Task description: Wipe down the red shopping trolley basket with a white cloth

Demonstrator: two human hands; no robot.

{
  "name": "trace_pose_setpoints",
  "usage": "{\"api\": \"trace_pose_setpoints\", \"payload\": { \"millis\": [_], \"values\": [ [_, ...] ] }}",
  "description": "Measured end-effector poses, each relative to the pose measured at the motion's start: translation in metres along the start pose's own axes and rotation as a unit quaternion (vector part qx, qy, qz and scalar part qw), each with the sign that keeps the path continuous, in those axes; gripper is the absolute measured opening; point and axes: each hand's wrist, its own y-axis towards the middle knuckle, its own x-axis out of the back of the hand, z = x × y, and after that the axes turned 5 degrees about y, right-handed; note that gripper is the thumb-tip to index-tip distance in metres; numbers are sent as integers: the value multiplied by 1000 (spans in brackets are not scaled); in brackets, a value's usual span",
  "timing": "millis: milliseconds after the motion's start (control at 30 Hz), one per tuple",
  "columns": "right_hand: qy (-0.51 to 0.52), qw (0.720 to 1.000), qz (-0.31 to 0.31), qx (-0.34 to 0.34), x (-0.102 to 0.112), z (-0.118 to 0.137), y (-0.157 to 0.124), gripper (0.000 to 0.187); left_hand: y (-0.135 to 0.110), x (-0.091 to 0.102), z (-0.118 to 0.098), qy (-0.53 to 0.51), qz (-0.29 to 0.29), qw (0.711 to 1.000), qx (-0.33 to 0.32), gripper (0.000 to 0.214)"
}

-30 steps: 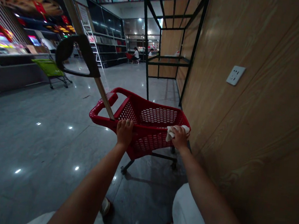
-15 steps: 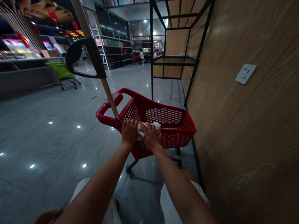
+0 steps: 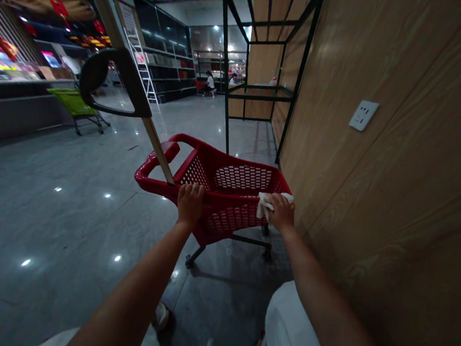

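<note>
A wood-grain wall (image 3: 374, 208) runs down the right side, with a white wall socket (image 3: 364, 115) set into it (the panels look steeply slanted in this wide view). Just beside that wall stands a dark green metal shelving frame (image 3: 227, 85). Well away from the wall, a polished grey tile floor (image 3: 59, 216) mirrors the ceiling lights and reaches black wall shelving (image 3: 165, 41) and an aluminium stepladder (image 3: 140, 72).

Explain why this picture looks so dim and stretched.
In the head view, the wood-grain wall stretches and leans toward the edge, as a very wide lens would make it; ceiling lights show as small white glints on the polished floor; the red shopping cart throws a soft shadow beneath it; the top left corner falls dark.
</note>
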Motion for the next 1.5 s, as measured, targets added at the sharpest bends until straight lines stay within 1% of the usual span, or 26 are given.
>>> {"api": "trace_pose_setpoints", "payload": {
  "millis": [33, 100, 167, 200, 267, 333, 400, 433, 467, 533, 567, 600, 667, 733, 800, 867, 933, 1033, 1100, 1167, 1200, 1267, 1333, 1400, 1500],
  "values": [
    [4, 1000, -6, -11, 0, -3, 0, 39, 0, 1, 0, -1, 1, 1000, 1, 21],
    [10, 999, -9, -30, -2, -1, 1, 37, 1, 2, 0, -5, 4, 1000, 6, 20],
    [20, 999, 0, -36, -4, 13, 5, 37, 1, 3, -1, -15, 5, 1000, 12, 19],
    [28, 999, 9, -31, -6, 24, 7, 37, 1, 4, -1, -23, 4, 1000, 16, 19],
    [55, 998, 28, -7, -9, 56, 11, 39, 2, 4, -2, -40, 2, 999, 21, 16],
    [93, 995, 35, 26, -15, 97, 14, 42, 2, 3, -3, -46, -3, 999, 24, 13],
    [138, 988, 24, 58, -22, 141, 16, 48, 1, 2, -4, -35, -10, 999, 27, 12],
    [157, 984, 18, 79, -26, 161, 17, 50, 1, 2, -5, -25, -13, 999, 29, 16],
    [173, 982, 9, 82, -29, 178, 18, 52, 1, 1, -4, -16, -13, 999, 31, 20],
    [193, 978, 1, 75, -33, 201, 20, 52, 1, 0, -3, -2, -10, 999, 31, 25],
    [198, 978, 4, 68, -33, 206, 21, 51, 0, 0, -1, 1, -9, 1000, 30, 26],
    [198, 978, 10, 67, -33, 208, 22, 51, 0, -1, 1, 3, -9, 1000, 29, 26],
    [187, 978, 29, 82, -32, 202, 24, 50, -1, -2, 5, 7, -11, 1000, 25, 26],
    [162, 980, 44, 104, -30, 188, 26, 51, -2, -3, 8, 6, -12, 1000, 17, 25],
    [129, 983, 54, 119, -28, 167, 26, 52, -3, -3, 11, -6, -7, 1000, 9, 22],
    [96, 987, 57, 118, -27, 140, 24, 52, -3, -3, 13, -19, 0, 1000, 2, 18],
    [68, 991, 52, 104, -27, 107, 20, 50, -3, -4, 14, -28, 6, 1000, -2, 18],
    [26, 997, 28, 70, -24, 51, 12, 45, -3, -6, 16, -46, 8, 999, -1, 22],
    [0, 999, 4, 38, -20, 19, 6, 43, -3, -7, 17, -56, 6, 998, 0, 20],
    [-8, 1000, -18, 11, -18, -4, 2, 42, -2, -7, 17, -57, 4, 998, 2, 18],
    [-5, 1000, -26, 0, -17, -10, 1, 42, -2, -6, 16, -55, 3, 998, 3, 17],
    [8, 999, -38, -21, -16, -12, 1, 40, -2, -4, 15, -48, 2, 999, 5, 16],
    [27, 998, -42, -33, -17, 1, 3, 37, -1, 0, 12, -39, 4, 999, 10, 16],
    [55, 997, -38, -23, -20, 28, 6, 34, -1, 2, 9, -33, 4, 999, 13, 17],
    [119, 992, -27, 20, -28, 87, 10, 35, -2, 3, 6, -38, -4, 999, 19, 19]
  ]
}}
